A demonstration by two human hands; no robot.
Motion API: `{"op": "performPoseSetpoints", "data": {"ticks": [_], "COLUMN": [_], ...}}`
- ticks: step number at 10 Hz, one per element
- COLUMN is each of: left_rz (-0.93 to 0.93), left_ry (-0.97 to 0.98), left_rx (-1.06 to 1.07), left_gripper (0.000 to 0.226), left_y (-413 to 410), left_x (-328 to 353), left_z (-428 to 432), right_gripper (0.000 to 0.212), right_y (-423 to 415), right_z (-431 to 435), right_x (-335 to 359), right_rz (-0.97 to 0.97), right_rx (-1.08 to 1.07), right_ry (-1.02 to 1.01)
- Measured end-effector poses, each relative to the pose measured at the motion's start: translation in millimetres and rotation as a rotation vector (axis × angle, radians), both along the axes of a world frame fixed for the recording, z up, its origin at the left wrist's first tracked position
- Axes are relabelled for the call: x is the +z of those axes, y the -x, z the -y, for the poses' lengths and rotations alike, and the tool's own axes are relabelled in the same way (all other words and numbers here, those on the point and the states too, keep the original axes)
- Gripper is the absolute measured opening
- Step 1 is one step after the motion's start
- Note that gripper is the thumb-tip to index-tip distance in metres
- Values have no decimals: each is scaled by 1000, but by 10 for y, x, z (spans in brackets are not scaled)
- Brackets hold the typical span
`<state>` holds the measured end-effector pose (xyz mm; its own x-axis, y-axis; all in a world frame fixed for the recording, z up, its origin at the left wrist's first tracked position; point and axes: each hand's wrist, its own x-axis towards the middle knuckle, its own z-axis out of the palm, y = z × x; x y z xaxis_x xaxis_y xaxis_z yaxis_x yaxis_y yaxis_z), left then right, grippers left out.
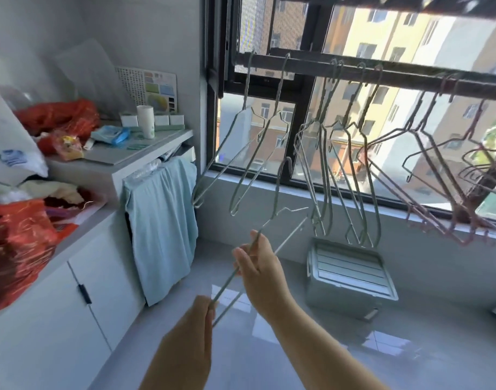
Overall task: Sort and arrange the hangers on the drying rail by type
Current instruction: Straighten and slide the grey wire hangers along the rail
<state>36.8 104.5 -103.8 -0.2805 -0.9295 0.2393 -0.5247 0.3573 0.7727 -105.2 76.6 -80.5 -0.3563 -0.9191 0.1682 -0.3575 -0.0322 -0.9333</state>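
Note:
A dark drying rail [409, 77] runs across the window from upper left to right. Several green wire hangers [350, 153] hang along its left and middle stretch, and several pink wire hangers [438, 175] hang at its right end. Below the rail, both hands hold one loose green hanger [277, 192] with its hook pointing up. My right hand [258, 266] grips it along the upper arm wire. My left hand [193, 327] pinches its lower end between thumb and fingers.
A white cabinet [72, 277] at the left carries red bags [19, 243], a paper cup [145, 121] and packets. A light blue cloth [162, 220] hangs over its front. A grey lidded box [350, 274] sits on the tiled floor under the hangers.

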Motion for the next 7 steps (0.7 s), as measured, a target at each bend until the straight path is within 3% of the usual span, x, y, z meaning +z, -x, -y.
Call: {"op": "performPoseSetpoints", "data": {"ticks": [1,2,3,5,7], "left_rz": [-61,-9,-94,-233,-289], "left_ry": [-7,98,212,237,298], "left_rx": [-23,-85,-154,-289,-305], "left_gripper": [12,9,14,33,37], "left_y": [82,139,216,369,736], "left_x": [30,117,299,537,809], "left_z": [-27,43,56,133,442], "right_gripper": [33,18,29,30,36], "right_y": [26,66,127,279,498], "right_z": [122,256,366,544,699], "right_x": [153,285,425,795,1257], "right_rz": [-13,19,70,77,-67], "right_rx": [-26,-66,-122,-175,-223], "right_ry": [7,59,127,188,214]}}
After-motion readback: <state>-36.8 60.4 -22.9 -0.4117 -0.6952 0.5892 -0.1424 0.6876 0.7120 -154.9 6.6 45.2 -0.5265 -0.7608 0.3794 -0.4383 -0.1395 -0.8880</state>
